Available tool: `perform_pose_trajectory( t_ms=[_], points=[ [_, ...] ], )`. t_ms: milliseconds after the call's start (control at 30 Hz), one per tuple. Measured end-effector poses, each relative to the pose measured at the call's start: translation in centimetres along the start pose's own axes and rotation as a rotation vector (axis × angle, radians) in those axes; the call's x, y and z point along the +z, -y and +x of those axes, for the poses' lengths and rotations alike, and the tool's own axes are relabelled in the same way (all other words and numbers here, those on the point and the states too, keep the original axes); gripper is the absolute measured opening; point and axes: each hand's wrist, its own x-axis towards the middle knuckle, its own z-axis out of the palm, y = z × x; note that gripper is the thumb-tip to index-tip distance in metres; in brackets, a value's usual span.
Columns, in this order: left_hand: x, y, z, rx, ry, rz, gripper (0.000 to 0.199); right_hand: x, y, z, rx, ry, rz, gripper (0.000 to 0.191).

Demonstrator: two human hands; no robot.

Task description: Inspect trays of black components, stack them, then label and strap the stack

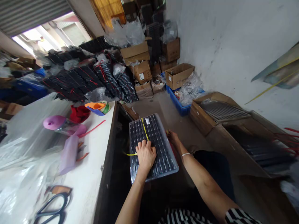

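Note:
A clear plastic tray [161, 137], its rows filled with small black pieces, lies in front of me at the end of the workbench. It seems to top a stack whose lower part is dark and hidden. A yellow strap [144, 128] runs over the tray and bends off to the left. My left hand [146, 154] rests on top with curled fingers, gripping the strap where its two parts meet. Beside the tray's right edge is my right hand [172, 137], its fingers closed. What they hold is too small and blurred to make out.
On the left stands a white-topped workbench [93, 161] with scissors [52, 207], a pink bottle [53, 122] and plastic film. Strapped stacks of black trays [81, 79] stand behind. A blue crate [182, 107] and open cardboard boxes [203, 119] line the right wall.

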Motion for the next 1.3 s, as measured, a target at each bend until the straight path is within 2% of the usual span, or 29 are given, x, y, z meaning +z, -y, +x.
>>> perform_pose_trajectory(
  t_ms=[100, 200, 300, 400, 533, 667, 767, 867, 967, 1100, 1233, 1300],
  points=[
    [0.1, 0.0, 0.0, 0.006, 0.000, -0.003, 0.013, -0.1, 1.0, 1.3, 0.029, 0.038, 0.070, 0.027],
    [0.1, 0.0, -0.1, 0.003, 0.002, -0.012, 0.013, -0.9, 2.5, 1.2, -0.018, 0.042, 0.128, 0.023],
    [0.0, -0.1, -0.2, -0.001, 0.003, -0.034, 0.012, -2.6, 5.0, 0.1, -0.130, 0.018, 0.184, 0.023],
    [-0.1, -0.2, -0.2, -0.006, 0.004, -0.069, 0.012, -4.5, 8.4, -1.5, -0.288, -0.005, 0.231, 0.033],
    [-0.2, -0.1, -0.3, -0.019, -0.004, -0.120, 0.011, -5.0, 11.3, -4.5, -0.462, 0.041, 0.205, 0.042],
    [-0.1, 0.0, -0.5, -0.044, -0.019, -0.153, 0.010, -3.7, 11.0, -7.3, -0.563, 0.067, 0.117, 0.041],
    [0.2, 0.1, -0.4, -0.067, -0.027, -0.174, 0.010, -2.2, 10.4, -8.4, -0.614, 0.071, 0.000, 0.039],
    [0.3, 0.1, -0.4, -0.085, -0.039, -0.212, 0.009, 0.2, 10.2, -9.0, -0.638, 0.218, -0.232, 0.029],
    [0.4, 0.4, -0.4, -0.122, -0.065, -0.274, 0.011, 3.1, 10.2, -9.2, -0.609, 0.380, -0.509, 0.017],
    [0.3, 1.2, -0.5, -0.169, -0.113, -0.367, 0.022, 5.8, 10.2, -8.6, -0.538, 0.488, -0.750, 0.018],
    [0.3, 1.5, -0.6, -0.174, -0.139, -0.413, 0.021, 6.6, 10.5, -8.2, -0.447, 0.642, -0.807, 0.020],
    [0.3, 1.4, -0.6, -0.167, -0.135, -0.424, 0.018, 6.5, 10.7, -8.4, -0.418, 0.673, -0.802, 0.021]
  ],
)
